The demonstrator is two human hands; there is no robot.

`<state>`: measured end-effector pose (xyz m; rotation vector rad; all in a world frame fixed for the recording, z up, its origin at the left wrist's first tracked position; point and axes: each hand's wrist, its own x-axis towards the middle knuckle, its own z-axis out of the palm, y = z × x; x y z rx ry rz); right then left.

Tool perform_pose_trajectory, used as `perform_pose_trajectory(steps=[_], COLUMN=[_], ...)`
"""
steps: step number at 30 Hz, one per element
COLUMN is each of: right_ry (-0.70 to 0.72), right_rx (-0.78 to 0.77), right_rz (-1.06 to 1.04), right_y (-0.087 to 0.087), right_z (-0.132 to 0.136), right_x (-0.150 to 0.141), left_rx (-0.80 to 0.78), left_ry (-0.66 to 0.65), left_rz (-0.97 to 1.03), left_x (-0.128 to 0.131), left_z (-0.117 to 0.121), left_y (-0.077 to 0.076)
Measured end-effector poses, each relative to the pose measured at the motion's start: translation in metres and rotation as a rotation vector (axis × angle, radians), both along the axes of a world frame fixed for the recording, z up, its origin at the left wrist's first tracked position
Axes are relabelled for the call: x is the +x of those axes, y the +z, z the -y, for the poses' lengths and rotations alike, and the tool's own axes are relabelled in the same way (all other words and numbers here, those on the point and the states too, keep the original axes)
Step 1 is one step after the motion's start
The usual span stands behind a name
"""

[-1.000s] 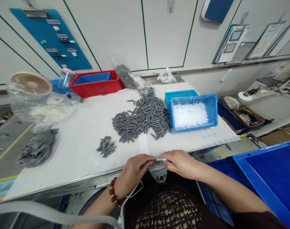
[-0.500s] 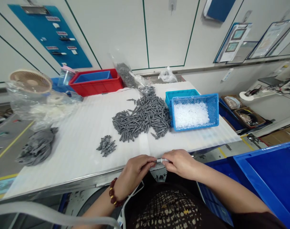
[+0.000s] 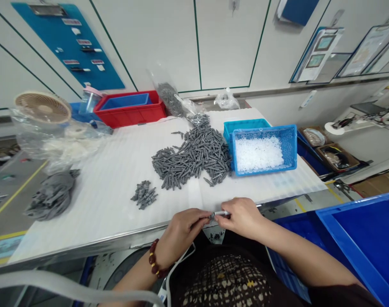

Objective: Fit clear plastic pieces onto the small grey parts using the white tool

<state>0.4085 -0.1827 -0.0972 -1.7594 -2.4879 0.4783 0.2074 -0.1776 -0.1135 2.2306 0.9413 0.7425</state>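
Just past the table's front edge, my two hands work close together above my lap. My left hand pinches a small grey part at its fingertips; most of it is hidden. My right hand is closed around a slim, light-coloured rod-like tool, whose left end meets the grey part. The tool's other end shows beyond the right side of that hand. Ahead lies a large heap of grey pointed plastic pieces, with a smaller pile to its left.
A blue bin of small whitish rings leans on a teal bin at the right. Behind stand a red bin and a plastic bag of grey pieces. Grey cloth-like material and a fan are left. Large blue crates stand lower right.
The light, thicker piece between my fingertips has given way to the slim shaft and a darker grey part at the left fingertips. My right hand has shifted slightly. The piles are unchanged.
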Motion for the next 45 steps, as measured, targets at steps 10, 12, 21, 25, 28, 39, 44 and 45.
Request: perform_pose_trajectory(steps=[10, 12, 21, 25, 28, 39, 44, 45], right_ry=[0.035, 0.062, 0.079, 0.037, 0.037, 0.024, 0.062, 0.069], right_rx=[-0.042, -0.037, -0.1, -0.125, -0.098, -0.034, -0.035, -0.033], right_rz=[-0.191, -0.239, -0.232, -0.182, -0.164, -0.179, -0.114, -0.102], right_y=[-0.017, -0.024, -0.021, -0.01, -0.006, 0.009, 0.014, 0.014], right_z=[-0.014, -0.018, -0.023, -0.021, -0.021, -0.013, -0.006, -0.005], right_x=[0.017, 0.02, 0.012, 0.01, 0.011, 0.019, 0.017, 0.017], left_rx=[0.288, 0.355, 0.306, 0.291, 0.288, 0.22, 0.182, 0.18], left_ry=[0.388, 0.446, 0.468, 0.514, 0.54, 0.301, 0.165, 0.148], left_rz=[-0.276, -0.4, -0.757, -0.789, -0.768, -0.066, -0.007, -0.011], left_x=[-0.088, -0.111, -0.081, -0.064, -0.064, -0.026, 0.0, 0.002], left_z=[-0.037, -0.049, -0.098, -0.106, -0.105, -0.038, -0.019, -0.018], left_y=[-0.013, -0.013, -0.014, -0.016, -0.013, 0.009, 0.013, 0.012])
